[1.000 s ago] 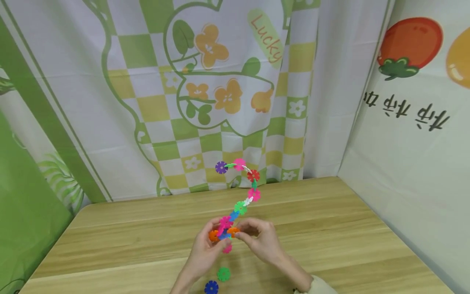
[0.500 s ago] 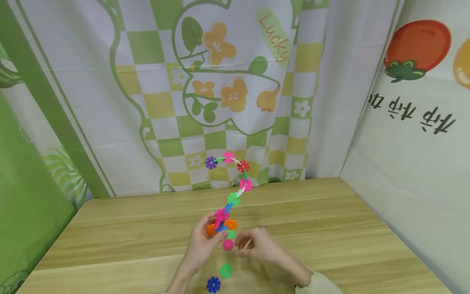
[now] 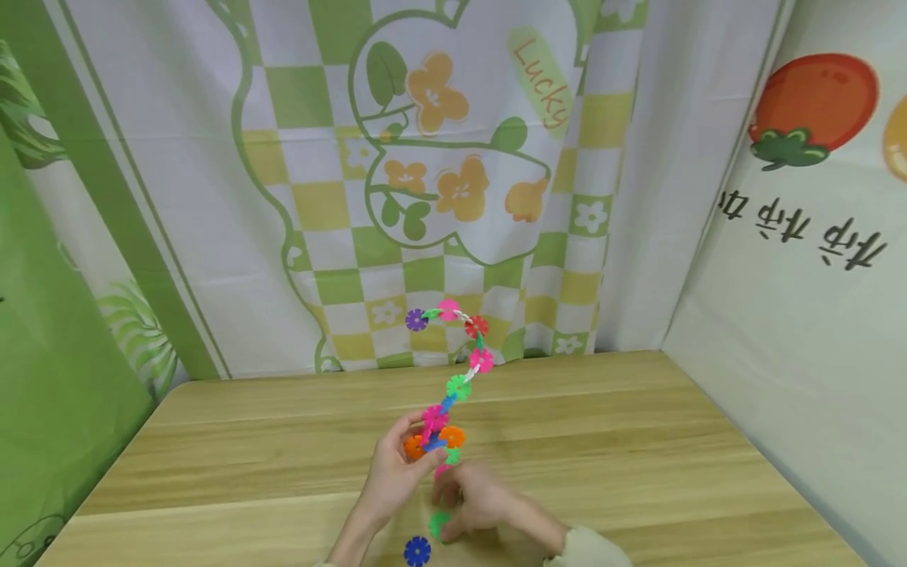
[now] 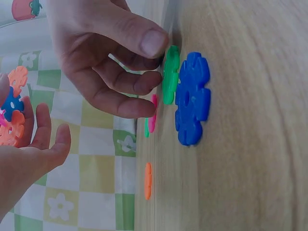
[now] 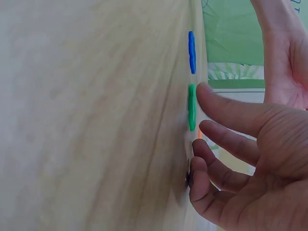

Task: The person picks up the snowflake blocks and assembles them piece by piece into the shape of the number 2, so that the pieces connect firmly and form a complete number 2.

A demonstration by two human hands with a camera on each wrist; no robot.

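My left hand [image 3: 397,468] holds up a chain of notched, flower-shaped plastic discs [image 3: 458,387] by its lower end, thumb in front. The chain curves upward to a purple disc [image 3: 416,320] at its tip. Blue [image 4: 12,105] and orange discs [image 4: 18,79] of it show by the palm in the left wrist view. Low over the table, my right hand [image 3: 478,496] has its fingers loosely bent. Its thumb and fingertips are right at a loose green disc [image 5: 192,107], with nothing gripped between them. A dark blue disc [image 4: 193,98] lies beside the green one.
Farther back on the wooden table [image 3: 602,441] lie a pink disc [image 4: 153,113], another green disc [image 4: 147,127] and an orange disc [image 4: 148,180]. A patterned curtain [image 3: 453,205] hangs behind the table, and a white printed sheet [image 3: 801,315] stands along the right.
My right hand has left an orange disc by the chain and moved down toward the near green disc. The left hand keeps holding the chain, which has shifted only slightly.
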